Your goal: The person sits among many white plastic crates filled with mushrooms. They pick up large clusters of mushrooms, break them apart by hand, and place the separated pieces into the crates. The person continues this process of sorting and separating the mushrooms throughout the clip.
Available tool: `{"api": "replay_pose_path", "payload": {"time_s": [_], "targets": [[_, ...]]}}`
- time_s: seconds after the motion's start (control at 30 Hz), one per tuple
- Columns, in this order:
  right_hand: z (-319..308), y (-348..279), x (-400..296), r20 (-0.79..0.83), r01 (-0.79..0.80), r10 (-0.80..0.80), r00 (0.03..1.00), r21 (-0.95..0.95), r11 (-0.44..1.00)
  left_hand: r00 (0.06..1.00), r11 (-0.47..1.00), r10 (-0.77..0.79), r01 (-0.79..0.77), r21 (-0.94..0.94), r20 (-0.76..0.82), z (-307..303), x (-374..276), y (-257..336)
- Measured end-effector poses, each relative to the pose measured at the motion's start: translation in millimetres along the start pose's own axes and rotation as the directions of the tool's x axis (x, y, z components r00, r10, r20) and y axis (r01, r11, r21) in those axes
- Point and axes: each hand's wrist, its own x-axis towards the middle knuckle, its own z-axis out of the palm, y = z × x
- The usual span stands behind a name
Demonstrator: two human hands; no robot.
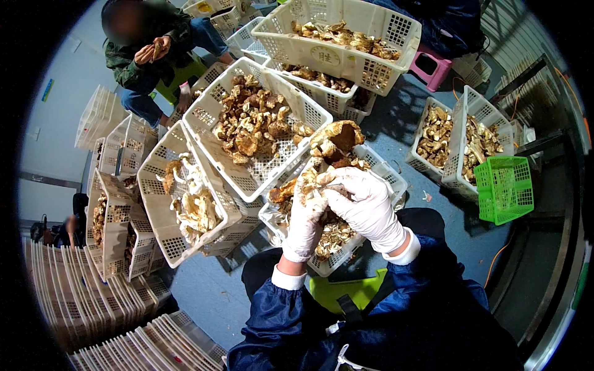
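A large brown mushroom [341,137] with a wide, curled cap and pale stem rises from my hands above a low white crate [387,169]. Its stem base is in my left hand [306,213], which wears a stained white glove. My right hand [366,204], also gloved, pinches at the stem from the other side with bent fingers. Whether a small tool sits between those fingers is hidden. Mushroom trimmings [335,236] lie in the crate beneath my wrists. To the left, brown whole mushrooms [253,120] fill part of a big white plastic crate [199,127].
Another white crate [155,232] holds pale mushrooms [197,208]. Stacked crates [287,51] stand ahead. On the right are two mushroom crates [475,104] and a green basket [506,190]. Nested crates [93,287] line the lower left. A co-worker [148,69] sits opposite, handling a mushroom.
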Motion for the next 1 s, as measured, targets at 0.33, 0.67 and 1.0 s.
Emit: {"api": "replay_pose_path", "payload": {"time_s": [0.33,0.67,1.0], "targets": [[-2.4,10.4,2.6,-0.076,-0.005,0.004,0.997,-0.012,1.0,0.958,0.993,-0.042,0.01,-0.115,-0.284,-18.4,-0.6,-4.6],[-62.7,22.8,19.5,-0.392,-0.103,0.023,0.92,-0.185,0.977,0.964,0.914,0.265,-0.247,-0.322,0.012,-48.8,3.8,10.2],[-25.3,9.2,4.2,0.014,0.191,-0.192,0.981,-0.206,0.96,0.986,0.982,0.133,-0.117,0.146,-0.104,7.7,1.6,21.5]]}}
